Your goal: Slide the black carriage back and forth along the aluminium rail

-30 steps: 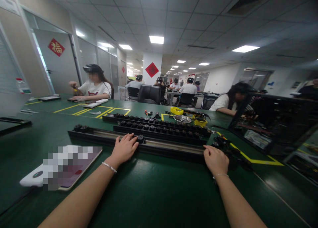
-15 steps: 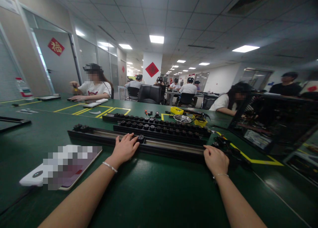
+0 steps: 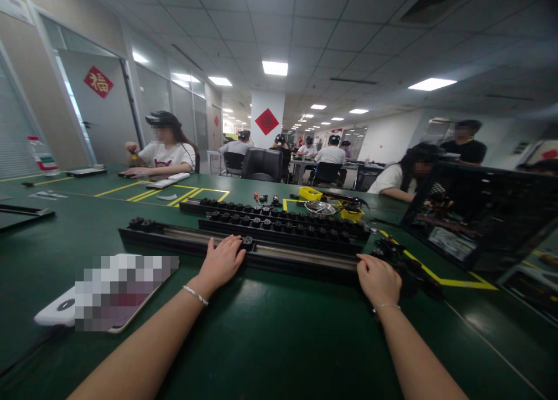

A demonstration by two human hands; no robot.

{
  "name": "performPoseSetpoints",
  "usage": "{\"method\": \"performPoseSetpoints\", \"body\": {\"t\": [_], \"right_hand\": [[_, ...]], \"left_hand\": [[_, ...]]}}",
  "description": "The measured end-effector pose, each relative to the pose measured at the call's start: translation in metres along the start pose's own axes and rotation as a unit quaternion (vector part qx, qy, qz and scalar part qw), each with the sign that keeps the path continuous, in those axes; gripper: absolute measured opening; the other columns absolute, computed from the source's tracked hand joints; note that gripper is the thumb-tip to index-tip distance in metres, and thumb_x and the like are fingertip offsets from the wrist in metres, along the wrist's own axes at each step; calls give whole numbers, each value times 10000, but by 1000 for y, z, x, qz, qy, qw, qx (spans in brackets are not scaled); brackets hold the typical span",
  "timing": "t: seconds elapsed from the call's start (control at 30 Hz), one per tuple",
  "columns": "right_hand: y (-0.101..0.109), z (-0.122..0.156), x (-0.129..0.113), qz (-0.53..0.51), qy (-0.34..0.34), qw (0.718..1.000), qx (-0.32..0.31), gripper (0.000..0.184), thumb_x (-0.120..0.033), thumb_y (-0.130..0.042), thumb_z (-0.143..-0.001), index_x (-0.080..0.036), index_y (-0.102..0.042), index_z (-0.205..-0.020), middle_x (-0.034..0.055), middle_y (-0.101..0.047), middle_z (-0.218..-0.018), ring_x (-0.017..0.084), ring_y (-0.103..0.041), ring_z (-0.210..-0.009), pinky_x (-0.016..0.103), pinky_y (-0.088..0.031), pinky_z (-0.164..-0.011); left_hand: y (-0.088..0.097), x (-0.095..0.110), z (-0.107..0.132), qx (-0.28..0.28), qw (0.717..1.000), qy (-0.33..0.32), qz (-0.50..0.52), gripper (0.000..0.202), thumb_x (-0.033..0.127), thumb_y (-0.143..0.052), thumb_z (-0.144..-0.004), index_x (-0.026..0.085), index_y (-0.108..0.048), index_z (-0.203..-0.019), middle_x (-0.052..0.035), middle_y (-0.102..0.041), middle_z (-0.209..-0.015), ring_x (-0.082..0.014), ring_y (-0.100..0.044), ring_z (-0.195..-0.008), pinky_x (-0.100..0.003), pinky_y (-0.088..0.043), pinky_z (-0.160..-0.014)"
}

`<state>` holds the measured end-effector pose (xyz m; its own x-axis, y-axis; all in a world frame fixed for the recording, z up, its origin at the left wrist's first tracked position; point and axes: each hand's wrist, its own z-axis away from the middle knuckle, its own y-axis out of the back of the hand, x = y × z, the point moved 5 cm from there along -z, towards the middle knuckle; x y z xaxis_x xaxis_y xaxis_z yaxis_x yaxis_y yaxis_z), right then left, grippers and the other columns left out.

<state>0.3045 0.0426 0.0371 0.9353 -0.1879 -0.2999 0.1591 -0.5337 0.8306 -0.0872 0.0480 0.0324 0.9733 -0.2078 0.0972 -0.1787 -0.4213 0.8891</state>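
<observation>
A long black channel (image 3: 300,259) with a pale inside lies across the green table in front of me. One small black socket-like piece (image 3: 248,243) sits in its middle, and two more (image 3: 142,223) are at its left end. My left hand (image 3: 221,263) rests over the channel with its fingers stretched out, the fingertips against the left side of the middle piece. At the right end, my right hand (image 3: 380,281) has its fingers curled over the channel's edge; the thumb side is partly hidden. Behind lie two similar black strips (image 3: 283,235) lined with such pieces.
To the left is a phone (image 3: 143,307) with a white block (image 3: 54,313) and cable. Beyond the strips are a metal dish (image 3: 320,208) and yellow trays (image 3: 310,194). An open black case (image 3: 479,225) stands at right. Co-workers (image 3: 168,153) sit around.
My left hand's fingers have drawn closer together on the channel. My right hand and the channel stay put. A person standing in the background at right has shifted left.
</observation>
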Motion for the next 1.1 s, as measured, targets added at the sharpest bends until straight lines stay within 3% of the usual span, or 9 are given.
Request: {"method": "performPoseSetpoints", "body": {"t": [0.33,0.5,0.6,1.1], "right_hand": [[0,0,-1,-1,2,1000,2,427,-316,-307,-826,-256,-659,-1060,17,-621,-1177,227,-485,-1117,422,-318,-926],[0,0,-1,-4,4,1000,18,405,-287,-332,-812,-247,-673,-1027,17,-635,-1148,217,-498,-1090,399,-330,-918],[0,-1,0,-7,5,1000,18,407,-285,-332,-812,-249,-672,-1034,19,-636,-1147,219,-496,-1091,399,-324,-923],[1,0,-1,-2,2,1000,2,427,-305,-315,-822,-253,-670,-1054,21,-626,-1171,243,-492,-1118,443,-333,-935]], "left_hand": [[-2,0,0,-16,1000,-13,18,416,418,-275,-912,251,-515,-1207,-72,-504,-1338,-258,-409,-1254,-654,-139,-1035],[0,2,-1,-7,999,-30,12,403,405,-297,-907,234,-536,-1184,-74,-506,-1332,-241,-454,-1214,-557,-229,-1050],[2,4,-2,-14,999,-40,13,403,393,-299,-910,217,-543,-1178,-75,-588,-1230,-220,-523,-1134,-483,-277,-1043],[5,8,-2,-44,998,-31,19,411,417,-339,-896,243,-519,-1222,-57,-636,-1149,-223,-542,-1086,-482,-238,-1041]]}}
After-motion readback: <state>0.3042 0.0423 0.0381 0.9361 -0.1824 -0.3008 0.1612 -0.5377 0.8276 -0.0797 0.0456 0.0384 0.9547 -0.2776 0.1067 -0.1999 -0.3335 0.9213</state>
